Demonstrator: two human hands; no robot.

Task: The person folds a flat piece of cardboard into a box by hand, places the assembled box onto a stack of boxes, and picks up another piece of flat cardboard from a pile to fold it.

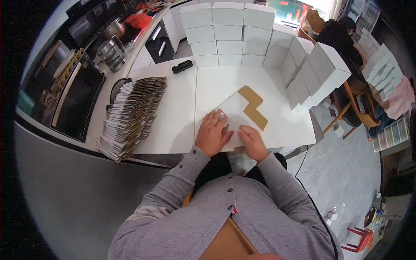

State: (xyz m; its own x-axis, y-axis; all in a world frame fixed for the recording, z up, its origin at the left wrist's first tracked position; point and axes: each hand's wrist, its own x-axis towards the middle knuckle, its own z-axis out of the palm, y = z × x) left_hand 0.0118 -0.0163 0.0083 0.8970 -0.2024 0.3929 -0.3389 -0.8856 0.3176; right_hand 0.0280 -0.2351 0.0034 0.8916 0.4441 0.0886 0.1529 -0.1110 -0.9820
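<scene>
A flat white carton with brown, stepped flaps (252,106) lies on the white table (180,110) in front of me. My left hand (212,133) rests palm down on its near left part, the fingers stretched out and the thumb apart. Close to the carton's near edge, my right hand (252,142) is closed with its fingers curled in. Whatever those fingers grip, if anything, is hidden. A small brown piece of card shows just below the right hand, at the table's front edge.
A fanned stack of flat cartons (134,115) lies at the left, with a black object (182,66) behind it. Folded white boxes (229,37) form a wall along the back and right (318,71). Another person (340,41) sits at the far right near a wooden chair (357,106).
</scene>
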